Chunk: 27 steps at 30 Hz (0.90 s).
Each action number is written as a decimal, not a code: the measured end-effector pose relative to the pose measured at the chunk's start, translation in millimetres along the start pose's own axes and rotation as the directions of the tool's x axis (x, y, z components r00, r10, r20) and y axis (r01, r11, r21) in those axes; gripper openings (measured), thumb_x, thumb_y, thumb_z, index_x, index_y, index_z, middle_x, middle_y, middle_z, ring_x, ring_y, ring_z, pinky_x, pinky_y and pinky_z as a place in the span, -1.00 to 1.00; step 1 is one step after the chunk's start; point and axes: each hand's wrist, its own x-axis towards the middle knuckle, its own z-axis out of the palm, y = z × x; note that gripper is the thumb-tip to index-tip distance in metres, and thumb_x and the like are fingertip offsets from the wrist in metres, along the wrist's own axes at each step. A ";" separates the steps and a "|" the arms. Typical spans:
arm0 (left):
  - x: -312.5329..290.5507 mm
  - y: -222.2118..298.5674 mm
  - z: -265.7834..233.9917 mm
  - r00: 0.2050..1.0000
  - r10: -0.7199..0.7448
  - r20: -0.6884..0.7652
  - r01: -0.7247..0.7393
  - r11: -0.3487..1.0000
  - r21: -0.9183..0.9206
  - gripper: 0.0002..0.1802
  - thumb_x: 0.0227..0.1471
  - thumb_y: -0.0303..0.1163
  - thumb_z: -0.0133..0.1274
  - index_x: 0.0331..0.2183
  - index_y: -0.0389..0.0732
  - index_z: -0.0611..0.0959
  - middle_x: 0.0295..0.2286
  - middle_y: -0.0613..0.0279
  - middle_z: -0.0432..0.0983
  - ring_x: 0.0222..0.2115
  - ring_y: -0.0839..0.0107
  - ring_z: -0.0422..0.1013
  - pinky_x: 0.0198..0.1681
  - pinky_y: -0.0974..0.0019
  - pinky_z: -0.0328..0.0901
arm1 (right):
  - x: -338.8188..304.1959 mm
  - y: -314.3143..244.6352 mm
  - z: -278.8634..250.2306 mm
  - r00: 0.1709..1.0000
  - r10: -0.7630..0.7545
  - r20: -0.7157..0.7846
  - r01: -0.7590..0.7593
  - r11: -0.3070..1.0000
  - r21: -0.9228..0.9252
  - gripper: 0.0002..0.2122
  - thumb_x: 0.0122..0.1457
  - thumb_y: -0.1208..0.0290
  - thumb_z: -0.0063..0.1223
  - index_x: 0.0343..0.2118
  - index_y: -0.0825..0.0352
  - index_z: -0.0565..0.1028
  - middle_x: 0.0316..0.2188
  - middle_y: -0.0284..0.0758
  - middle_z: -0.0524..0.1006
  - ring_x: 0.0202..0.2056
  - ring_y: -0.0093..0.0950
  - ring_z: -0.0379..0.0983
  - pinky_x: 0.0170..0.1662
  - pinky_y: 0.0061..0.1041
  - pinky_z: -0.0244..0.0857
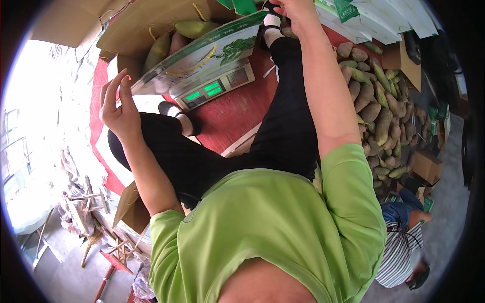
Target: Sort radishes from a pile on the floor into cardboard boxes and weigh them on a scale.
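Observation:
An open cardboard box (194, 63) with a green-and-white printed side and a yellow cord handle rests on a digital scale (214, 88) with a lit green display. Long green-and-brown root vegetables (194, 29) lie inside it. My left hand (120, 105) is raised by the box's near left corner, fingers apart and holding nothing; whether a fingertip touches the cardboard is unclear. My right hand (299, 17) reaches past the box's right end at the top edge of the view. Its visible fingers are partly stretched and apart, with no held thing showing; the rest is cut off.
A large heap of the same vegetables (381, 108) covers the ground at right. White printed cartons (374, 17) stand at far right. Another person (401, 242) in a striped top is at lower right. Wooden stools (91, 199) and a broom (91, 247) are at left.

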 end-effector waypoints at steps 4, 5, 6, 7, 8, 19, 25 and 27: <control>1.9 1.1 -3.7 0.986 -0.126 -0.106 0.123 0.992 -0.030 -0.85 0.07 -0.51 0.06 -0.30 -0.31 0.67 -0.41 0.22 0.56 -0.35 0.48 0.46 -0.26 0.44 0.34 | 7.2 5.6 4.6 0.996 0.082 -0.021 -0.082 0.997 0.001 -0.85 0.14 0.41 0.05 -0.23 0.26 0.51 -0.43 -0.47 0.51 -0.42 -0.63 0.38 -0.42 -0.63 0.27; 2.2 -0.7 -4.8 0.974 -0.183 -0.134 0.176 0.982 -0.063 -0.84 0.09 -0.49 0.05 -0.29 -0.31 0.67 -0.40 0.22 0.56 -0.34 0.48 0.46 -0.24 0.44 0.34 | 10.3 9.2 4.6 0.996 0.089 -0.018 -0.089 0.996 0.014 -0.85 0.14 0.39 0.06 -0.23 0.25 0.51 -0.44 -0.47 0.51 -0.43 -0.64 0.38 -0.43 -0.64 0.27; 2.9 -2.5 -5.3 0.957 -0.241 -0.160 0.227 0.969 -0.098 -0.84 0.10 -0.48 0.04 -0.29 -0.31 0.67 -0.39 0.21 0.56 -0.34 0.48 0.46 -0.23 0.44 0.34 | 12.8 11.2 3.8 0.997 0.079 -0.015 -0.079 0.997 0.016 -0.85 0.14 0.39 0.06 -0.23 0.25 0.51 -0.44 -0.47 0.51 -0.43 -0.64 0.38 -0.43 -0.64 0.27; 1.7 -4.2 -6.8 0.946 -0.284 -0.158 0.263 0.954 -0.146 -0.82 0.12 -0.46 0.02 -0.28 -0.31 0.67 -0.38 0.21 0.56 -0.32 0.48 0.46 -0.20 0.43 0.33 | 13.3 13.3 4.3 0.996 0.088 -0.003 -0.088 0.996 -0.016 -0.85 0.14 0.38 0.06 -0.24 0.25 0.52 -0.44 -0.46 0.51 -0.43 -0.64 0.37 -0.44 -0.64 0.26; 2.1 -5.4 -7.9 0.945 -0.281 -0.166 0.259 0.955 -0.145 -0.82 0.12 -0.46 0.02 -0.28 -0.31 0.67 -0.38 0.21 0.56 -0.32 0.48 0.46 -0.20 0.43 0.33 | 14.6 14.6 4.3 0.995 0.096 0.008 -0.095 0.994 -0.048 -0.85 0.14 0.36 0.06 -0.25 0.24 0.52 -0.44 -0.46 0.51 -0.44 -0.65 0.37 -0.45 -0.65 0.25; -1.7 3.1 -13.7 0.981 -0.088 0.172 0.080 0.996 0.049 -0.92 -0.06 -0.51 0.13 -0.43 -0.29 0.66 -0.49 0.16 0.53 -0.43 0.27 0.45 -0.29 0.32 0.30 | -23.0 -43.3 37.5 0.949 -0.277 0.152 0.294 0.950 -0.105 -0.79 0.10 0.45 0.09 -0.20 0.36 0.52 -0.37 -0.40 0.55 -0.35 -0.64 0.44 -0.32 -0.65 0.29; -1.4 14.5 -15.7 0.934 -0.052 0.353 0.030 0.997 0.069 -0.93 -0.16 -0.43 0.21 -0.53 -0.20 0.66 -0.56 0.24 0.41 -0.49 0.26 0.38 -0.40 0.24 0.29 | -8.3 -71.4 109.1 0.716 -0.155 0.681 0.559 0.713 -0.424 -0.72 -0.05 0.35 0.17 -0.27 0.38 0.54 -0.42 -0.23 0.58 -0.39 -0.45 0.51 -0.30 -0.49 0.37; 0.4 13.6 -15.2 0.925 -0.061 0.374 0.040 0.997 0.064 -0.92 -0.17 -0.41 0.21 -0.53 -0.20 0.66 -0.56 0.25 0.41 -0.49 0.27 0.39 -0.40 0.24 0.29 | 17.3 -53.5 134.0 0.588 0.042 0.807 0.670 0.534 -0.516 -0.69 -0.01 0.37 0.16 -0.21 0.43 0.50 -0.34 -0.18 0.57 -0.30 -0.37 0.51 -0.21 -0.44 0.36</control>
